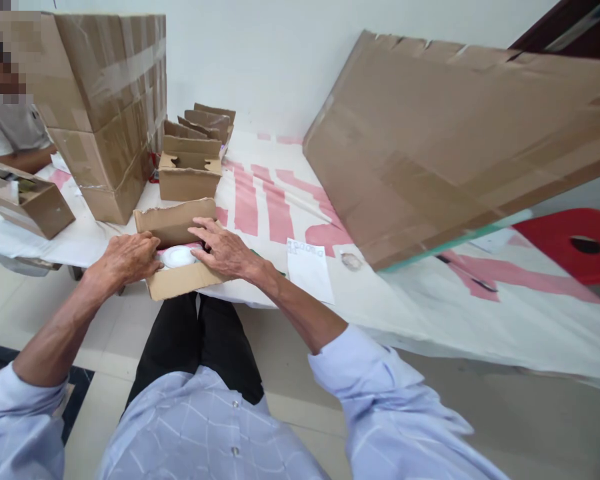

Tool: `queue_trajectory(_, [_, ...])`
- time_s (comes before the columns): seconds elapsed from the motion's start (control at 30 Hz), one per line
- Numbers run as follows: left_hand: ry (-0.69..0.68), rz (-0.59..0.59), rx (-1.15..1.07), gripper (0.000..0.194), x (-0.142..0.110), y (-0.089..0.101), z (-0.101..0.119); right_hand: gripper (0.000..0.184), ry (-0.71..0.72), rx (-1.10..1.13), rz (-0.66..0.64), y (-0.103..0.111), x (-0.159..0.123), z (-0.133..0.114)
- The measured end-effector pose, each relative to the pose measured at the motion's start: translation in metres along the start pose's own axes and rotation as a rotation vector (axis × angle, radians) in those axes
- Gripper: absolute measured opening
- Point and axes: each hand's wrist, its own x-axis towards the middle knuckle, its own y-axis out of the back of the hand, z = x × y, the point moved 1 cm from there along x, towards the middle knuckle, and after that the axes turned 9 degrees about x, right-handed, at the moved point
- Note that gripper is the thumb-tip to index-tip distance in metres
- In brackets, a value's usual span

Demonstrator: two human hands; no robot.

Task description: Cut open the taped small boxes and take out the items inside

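Note:
A small cardboard box [185, 281] with its flaps up sits at the table's near edge in front of me. Inside it lies a white round object [178, 256] with something pink beside it; its exact kind I cannot make out. My left hand [131, 259] is closed on the box's left end, fingers bent over the side. Over the right end, my right hand [223, 249] has its fingers apart, the fingertips by the back flap and the white object. The right palm hides that end of the box.
Stacked taped cartons [115, 100] stand at the left, near a seated person [10, 130] and another open box [27, 200]. Several open small boxes [190, 180] line up behind mine. A large cardboard sheet [445, 147], paper [310, 270] and red stool [570, 243] are rightward.

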Motion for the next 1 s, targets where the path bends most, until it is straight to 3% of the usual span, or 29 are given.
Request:
queue_trajectory(0.2, [-0.058,-0.015,0.066,0.033,0.014,-0.006,-0.005,0.053,-0.022,-0.041,-0.024,0.003,0.000,-0.009])
queue_trajectory(0.3, [-0.124,0.043,0.026,0.041,0.018,-0.014,-0.011,0.053,-0.040,-0.061,-0.031,0.004,-0.001,-0.013])
queue_trajectory(0.5, [-0.266,0.172,-0.337,0.057,0.015,-0.033,-0.034,0.051,-0.052,-0.081,-0.026,0.004,-0.004,-0.016])
queue_trajectory(0.63, [-0.289,0.298,-0.568,0.060,0.015,-0.033,-0.044,0.051,-0.057,-0.076,-0.034,0.006,-0.004,-0.017])
queue_trajectory(0.77, [-0.209,0.410,-0.704,0.070,0.013,-0.030,-0.044,0.051,-0.057,-0.050,-0.031,0.006,-0.004,-0.015])
queue_trajectory(0.9, [-0.021,0.552,-0.677,0.088,-0.003,-0.036,-0.034,0.051,-0.053,-0.039,-0.010,0.005,-0.004,-0.013])
queue_trajectory(1.0, [0.157,0.630,-0.634,0.078,-0.013,-0.044,-0.026,0.051,-0.058,-0.040,-0.014,0.004,-0.004,-0.013])
